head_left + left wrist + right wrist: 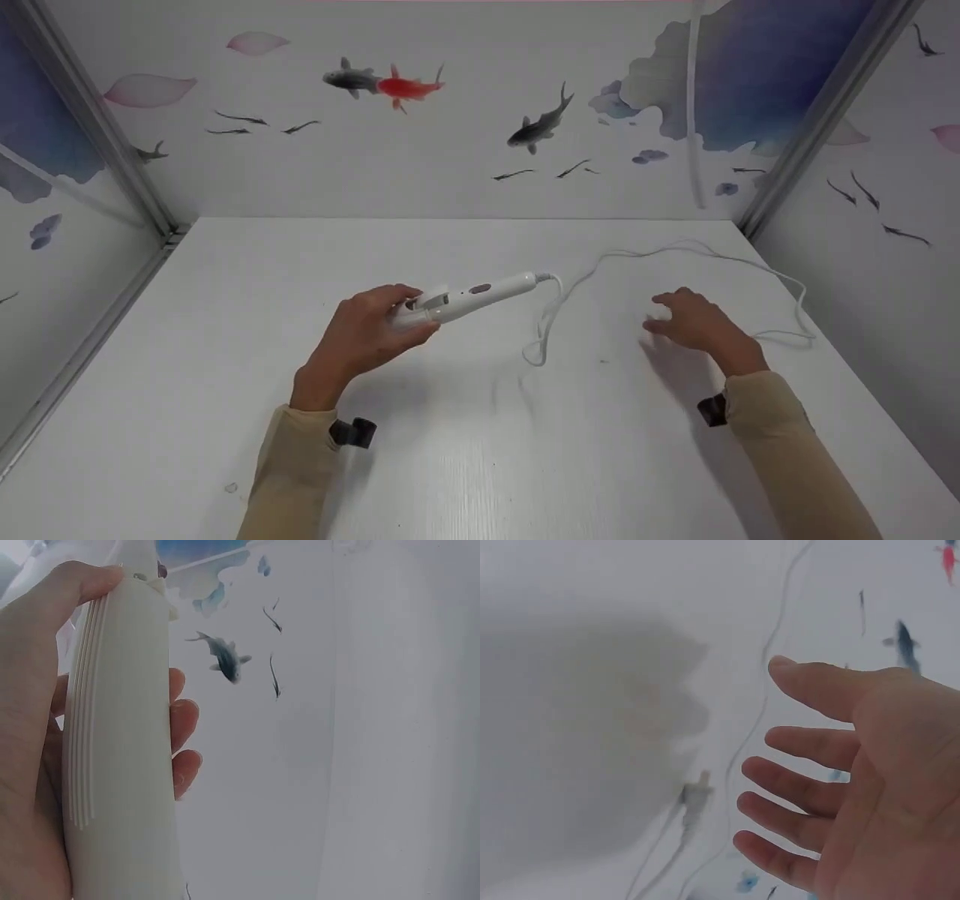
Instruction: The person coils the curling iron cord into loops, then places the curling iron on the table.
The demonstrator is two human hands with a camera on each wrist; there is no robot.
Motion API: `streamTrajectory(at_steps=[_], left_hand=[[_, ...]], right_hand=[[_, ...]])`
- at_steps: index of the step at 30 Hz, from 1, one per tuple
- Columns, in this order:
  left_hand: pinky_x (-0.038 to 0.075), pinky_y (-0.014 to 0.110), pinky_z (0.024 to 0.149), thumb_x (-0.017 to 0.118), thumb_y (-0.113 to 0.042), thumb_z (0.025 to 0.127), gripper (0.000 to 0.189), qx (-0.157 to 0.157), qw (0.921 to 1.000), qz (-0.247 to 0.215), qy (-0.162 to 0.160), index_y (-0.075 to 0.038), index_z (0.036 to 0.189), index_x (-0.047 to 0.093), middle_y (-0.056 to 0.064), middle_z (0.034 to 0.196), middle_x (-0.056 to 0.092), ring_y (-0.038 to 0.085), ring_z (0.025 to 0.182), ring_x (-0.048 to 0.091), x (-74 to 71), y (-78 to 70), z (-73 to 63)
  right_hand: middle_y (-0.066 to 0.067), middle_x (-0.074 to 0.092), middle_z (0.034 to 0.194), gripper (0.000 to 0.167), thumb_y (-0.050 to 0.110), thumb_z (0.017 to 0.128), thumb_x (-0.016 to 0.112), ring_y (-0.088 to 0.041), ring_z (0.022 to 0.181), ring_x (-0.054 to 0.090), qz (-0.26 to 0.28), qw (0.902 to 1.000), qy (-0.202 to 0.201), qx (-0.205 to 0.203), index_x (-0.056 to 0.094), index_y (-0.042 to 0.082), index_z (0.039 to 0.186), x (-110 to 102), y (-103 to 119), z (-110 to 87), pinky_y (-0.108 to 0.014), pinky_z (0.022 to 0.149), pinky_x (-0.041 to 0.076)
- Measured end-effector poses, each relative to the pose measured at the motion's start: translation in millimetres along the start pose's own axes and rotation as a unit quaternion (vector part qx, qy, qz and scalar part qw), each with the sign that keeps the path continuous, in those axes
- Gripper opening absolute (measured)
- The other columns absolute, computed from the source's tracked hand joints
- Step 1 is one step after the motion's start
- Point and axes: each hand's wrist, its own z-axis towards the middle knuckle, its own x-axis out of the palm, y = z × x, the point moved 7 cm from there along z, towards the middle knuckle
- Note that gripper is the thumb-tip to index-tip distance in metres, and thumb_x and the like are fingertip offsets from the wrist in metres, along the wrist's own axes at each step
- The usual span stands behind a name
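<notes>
A left hand (364,330) holds a white hair-styling iron (491,294) above the table (465,457).
Its fingers are wrapped round the ridged end, thumb pressed along it, while the handle with its grey oval button angles toward the far right; from the handle's tip a white cord (634,255) loops across the table. The right hand (694,322), fingers spread and grasping nothing, hovers near a pale plug (696,802).

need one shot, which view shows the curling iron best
The head view: the curling iron shows from handle to clip, with the left hand covering one end. The left wrist view is closer but crops it; the right wrist view shows neither part.
</notes>
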Motion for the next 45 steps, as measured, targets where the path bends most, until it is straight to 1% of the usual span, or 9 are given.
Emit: streamTrajectory(at_steps=[10, 17, 20, 25, 30, 35, 38, 42, 45], left_hand=[[0.057, 0.044, 0.078, 0.076, -0.032, 0.088, 0.044, -0.034, 0.9993, 0.002, 0.012, -0.006, 0.122, 0.066, 0.01, 0.109, 0.073, 0.024, 0.087, 0.067, -0.4, 2.4, -0.6], [0.057, 0.046, 0.081, 0.073, -0.035, 0.091, 0.047, -0.045, 0.9988, 0.015, 0.014, -0.005, 0.126, 0.064, 0.011, 0.114, 0.072, 0.027, 0.092, 0.068, -2.4, 2.8, 1.0], [0.057, 0.047, 0.082, 0.073, -0.034, 0.091, 0.048, -0.049, 0.9986, 0.018, 0.013, -0.004, 0.128, 0.062, 0.012, 0.115, 0.072, 0.027, 0.093, 0.068, -2.0, 3.8, 0.1], [0.056, 0.048, 0.083, 0.071, -0.035, 0.092, 0.049, -0.059, 0.9982, 0.011, 0.009, -0.004, 0.129, 0.061, 0.013, 0.115, 0.071, 0.028, 0.094, 0.067, -1.9, 3.4, -1.9], [0.055, 0.048, 0.083, 0.067, -0.036, 0.095, 0.047, -0.052, 0.9986, 0.003, 0.006, -0.004, 0.128, 0.061, 0.012, 0.117, 0.071, 0.028, 0.094, 0.067, -2.0, 0.4, -1.1], [0.055, 0.047, 0.081, 0.065, -0.036, 0.096, 0.045, -0.05, 0.9987, 0.009, 0.006, -0.004, 0.128, 0.061, 0.013, 0.116, 0.071, 0.028, 0.093, 0.067, -0.4, -1.3, -0.6], [0.055, 0.047, 0.079, 0.064, -0.036, 0.096, 0.045, -0.055, 0.9983, 0.017, 0.002, -0.004, 0.127, 0.061, 0.014, 0.114, 0.072, 0.028, 0.09, 0.067, 0.0, -1.5, -0.9], [0.055, 0.048, 0.078, 0.064, -0.036, 0.095, 0.044, -0.06, 0.998, 0.02, -0.011, -0.004, 0.125, 0.062, 0.015, 0.111, 0.073, 0.029, 0.088, 0.067, -0.7, -2.3, -0.7], [0.055, 0.049, 0.078, 0.064, -0.036, 0.095, 0.045, -0.058, 0.9981, 0.013, -0.017, -0.003, 0.124, 0.062, 0.015, 0.11, 0.073, 0.029, 0.089, 0.068, 0.0, -3.3, 0.3]], right_hand=[[-0.031, 0.046, 0.144, 0.054, 0.025, 0.1, 0.061, -0.05, 0.134, 0.044, 0.039, 0.9938, -0.065, -0.081, 0.049, -0.002, 0.144, -10, 59, -23.9, -0.063, 0.108, 0.036], [-0.016, 0.057, 0.14, 0.043, 0.018, 0.098, 0.064, -0.037, 0.133, 0.052, 0.102, 0.9735, -0.089, -0.184, 0.058, 0.006, 0.139, -10, 108, -38.4, -0.055, 0.106, 0.044], [-0.009, 0.058, 0.141, 0.041, 0.017, 0.099, 0.063, -0.031, 0.134, 0.053, 0.115, 0.9663, -0.07, -0.22, 0.058, 0.012, 0.14, -6, 129, -45.4, -0.052, 0.106, 0.046], [-0.005, 0.055, 0.147, 0.045, 0.029, 0.099, 0.063, -0.028, 0.139, 0.049, 0.129, 0.9596, -0.019, -0.249, 0.056, 0.018, 0.143, 5, 158, -57.0, -0.051, 0.108, 0.044], [-0.004, 0.06, 0.142, 0.042, 0.034, 0.1, 0.062, -0.027, 0.135, 0.053, 0.132, 0.9482, -0.034, -0.287, 0.06, 0.017, 0.138, 5, 182, -65.4, -0.047, 0.102, 0.05], [0.001, 0.067, 0.132, 0.025, 0.023, 0.1, 0.062, -0.02, 0.128, 0.059, 0.152, 0.9365, -0.037, -0.314, 0.066, 0.019, 0.125, 4, 196, -66.1, -0.043, 0.097, 0.051], [0.002, 0.067, 0.133, 0.018, 0.016, 0.102, 0.057, -0.017, 0.131, 0.058, 0.176, 0.9291, -0.01, -0.325, 0.064, 0.019, 0.119, 8, 201, -65.2, -0.044, 0.102, 0.049], [0.004, 0.061, 0.14, 0.021, 0.014, 0.106, 0.05, -0.017, 0.137, 0.053, 0.203, 0.9181, 0.04, -0.338, 0.058, 0.018, 0.124, 11, 210, -68.1, -0.045, 0.106, 0.046], [0.003, 0.061, 0.14, 0.025, 0.014, 0.107, 0.045, -0.019, 0.136, 0.054, 0.217, 0.9122, 0.049, -0.344, 0.056, 0.017, 0.129, 8, 218, -70.2, -0.048, 0.108, 0.045]])
